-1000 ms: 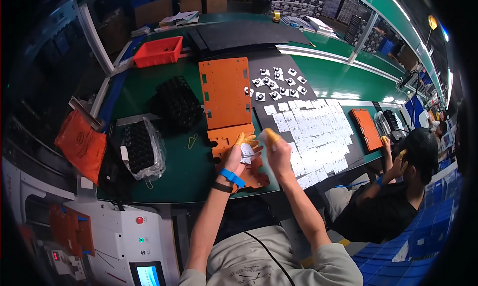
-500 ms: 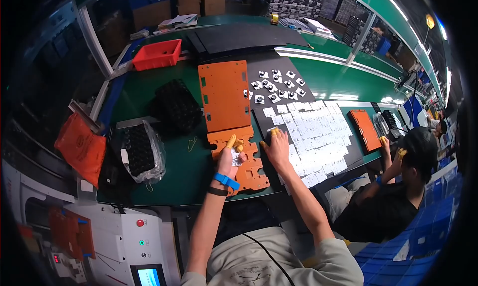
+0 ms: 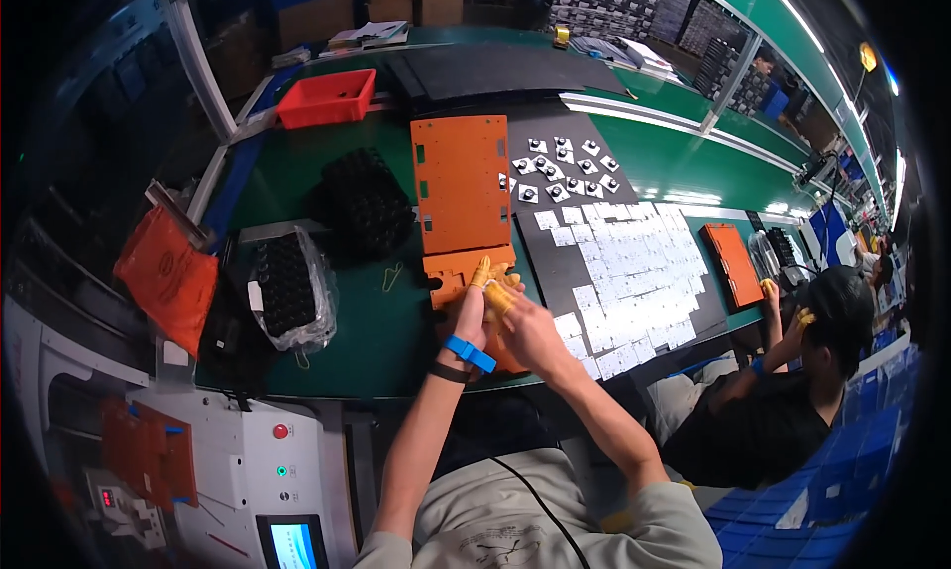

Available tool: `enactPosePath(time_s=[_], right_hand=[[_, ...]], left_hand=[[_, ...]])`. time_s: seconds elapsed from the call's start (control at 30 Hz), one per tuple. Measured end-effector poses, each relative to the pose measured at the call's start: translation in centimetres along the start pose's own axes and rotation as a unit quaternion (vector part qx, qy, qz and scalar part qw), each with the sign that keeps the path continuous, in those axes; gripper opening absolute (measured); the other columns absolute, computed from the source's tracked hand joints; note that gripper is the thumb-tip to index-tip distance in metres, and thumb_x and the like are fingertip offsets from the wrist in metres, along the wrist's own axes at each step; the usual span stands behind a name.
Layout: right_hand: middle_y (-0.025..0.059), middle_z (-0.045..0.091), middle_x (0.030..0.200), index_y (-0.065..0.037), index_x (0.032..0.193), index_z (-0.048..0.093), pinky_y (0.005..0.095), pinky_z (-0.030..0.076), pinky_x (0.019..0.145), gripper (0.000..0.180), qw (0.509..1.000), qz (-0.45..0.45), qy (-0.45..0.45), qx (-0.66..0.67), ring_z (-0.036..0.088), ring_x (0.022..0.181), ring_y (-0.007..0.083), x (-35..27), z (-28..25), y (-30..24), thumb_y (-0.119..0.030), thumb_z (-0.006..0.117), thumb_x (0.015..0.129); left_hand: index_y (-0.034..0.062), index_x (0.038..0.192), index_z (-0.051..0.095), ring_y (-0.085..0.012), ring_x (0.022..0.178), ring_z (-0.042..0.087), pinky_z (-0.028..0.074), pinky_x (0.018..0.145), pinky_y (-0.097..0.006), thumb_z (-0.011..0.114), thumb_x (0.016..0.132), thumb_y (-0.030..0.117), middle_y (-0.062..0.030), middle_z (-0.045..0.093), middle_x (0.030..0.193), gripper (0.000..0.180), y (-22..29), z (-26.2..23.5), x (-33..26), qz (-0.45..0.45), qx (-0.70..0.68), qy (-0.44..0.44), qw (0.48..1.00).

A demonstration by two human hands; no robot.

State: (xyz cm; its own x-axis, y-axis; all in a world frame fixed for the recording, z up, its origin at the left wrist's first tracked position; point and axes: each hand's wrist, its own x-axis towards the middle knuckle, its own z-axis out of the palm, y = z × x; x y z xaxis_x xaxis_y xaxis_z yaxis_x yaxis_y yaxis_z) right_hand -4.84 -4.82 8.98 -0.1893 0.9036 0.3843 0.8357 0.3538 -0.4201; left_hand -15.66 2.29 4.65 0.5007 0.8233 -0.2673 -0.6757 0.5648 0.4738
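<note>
My left hand (image 3: 470,316) and my right hand (image 3: 527,326) meet over the lower part of an orange fixture plate (image 3: 461,188) with cut-outs. Yellow finger cots cover several fingertips. Both hands are closed, and a pale edge of a small white board (image 3: 490,283) shows at their fingertips. The palm of my left hand is hidden. To the right, many small white boards (image 3: 634,272) lie in overlapping rows on a black mat (image 3: 550,272). Behind them sit several white squares with round black parts (image 3: 552,173).
A red bin (image 3: 327,99) stands at the back left. Nearer are black trays (image 3: 367,203), a plastic-wrapped black tray (image 3: 287,282) and an orange bag (image 3: 166,277). At right, a co-worker (image 3: 763,401) sits by another orange plate (image 3: 731,262). A machine with a screen (image 3: 292,544) stands lower left.
My right hand has left the rows of white boards and moved left to meet my left hand. The white piece seen in my left palm is now covered. The view has shifted slightly.
</note>
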Motion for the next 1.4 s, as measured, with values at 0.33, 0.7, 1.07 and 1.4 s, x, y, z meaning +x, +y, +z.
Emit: enactPosePath(time_s=[0.33,0.7,1.07,1.4], right_hand=[[0.0193,0.066,0.117,-0.001,0.118,0.065,0.0490,0.042,0.108,0.033,0.986,-0.068,0.016,0.152,0.057,0.121,0.0412,-3.6,-3.2,-2.9,0.004,0.064,0.085],[0.0193,0.068,0.109,-0.001,0.113,0.068,0.0418,0.047,0.096,0.024,0.980,-0.018,-0.008,0.196,0.063,0.109,0.0376,-5.5,1.1,-2.7,-0.002,0.059,0.091],[0.0184,0.065,0.125,0.000,0.132,0.058,0.0423,0.052,0.098,0.042,0.970,0.058,0.023,0.234,0.065,0.109,0.0313,-6.1,-2.3,-5.5,-0.028,0.058,0.100],[0.0153,0.072,0.098,0.008,0.122,0.062,0.0309,0.051,0.082,0.028,0.963,0.072,0.069,0.251,0.067,0.090,0.0198,-5.2,-0.9,-2.7,-0.007,0.050,0.101]], left_hand=[[0.0003,0.100,0.061,-0.0350,0.086,0.062,0.050,0.075,-0.043,0.060,0.090,0.007,-0.0166,0.060,0.092,0.012,7.0,-9.3,-8.8,0.386,0.728,0.272,0.496],[-0.0031,0.130,0.052,-0.0397,0.130,0.040,0.018,0.117,-0.061,0.077,0.070,0.040,-0.0236,0.051,0.130,0.078,8.6,-8.6,-9.4,0.365,0.806,0.195,0.423],[0.0063,0.103,0.066,-0.0134,0.085,0.065,0.052,0.073,-0.029,0.051,0.099,0.021,-0.0043,0.067,0.094,0.022,9.6,-17.8,-44.8,0.602,0.312,0.603,0.421],[0.0128,0.098,0.065,-0.0105,0.048,0.044,0.029,0.041,-0.024,0.046,0.096,0.060,-0.0008,0.055,0.063,0.051,5.5,-24.1,-69.7,0.548,-0.131,0.745,0.356]])
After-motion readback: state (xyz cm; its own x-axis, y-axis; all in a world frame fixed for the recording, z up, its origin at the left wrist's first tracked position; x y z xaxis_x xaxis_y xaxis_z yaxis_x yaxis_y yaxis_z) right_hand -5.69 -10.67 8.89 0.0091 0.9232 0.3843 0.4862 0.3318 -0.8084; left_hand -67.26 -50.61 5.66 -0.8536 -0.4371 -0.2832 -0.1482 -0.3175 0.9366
